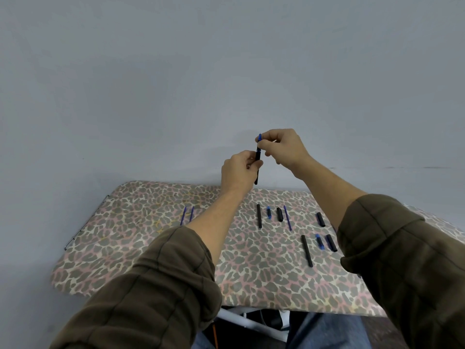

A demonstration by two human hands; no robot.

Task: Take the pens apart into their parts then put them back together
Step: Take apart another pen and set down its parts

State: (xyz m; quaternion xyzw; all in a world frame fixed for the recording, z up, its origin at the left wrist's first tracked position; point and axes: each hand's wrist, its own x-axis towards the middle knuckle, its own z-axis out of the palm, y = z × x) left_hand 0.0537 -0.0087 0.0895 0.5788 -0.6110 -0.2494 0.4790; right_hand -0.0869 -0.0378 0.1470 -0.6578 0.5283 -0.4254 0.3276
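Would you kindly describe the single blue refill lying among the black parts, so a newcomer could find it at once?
Start at the leopard-print board and look to its far middle, below the raised hands. There a row holds a long black barrel, a small blue tip piece and a short black cap. The blue refill lies just right of that cap, the only thin blue rod on this side.

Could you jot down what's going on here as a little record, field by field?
Surface: leopard-print covered board
Left hand: left hand grips the black pen barrel, held upright in the air
Right hand: right hand pinches the blue tip piece at the barrel's top
Loose black parts: two long barrels and three short black pieces
Loose blue parts: two small tip pieces
Refills: two thin blue ones at left, one at centre
Clothing: dark olive sleeves
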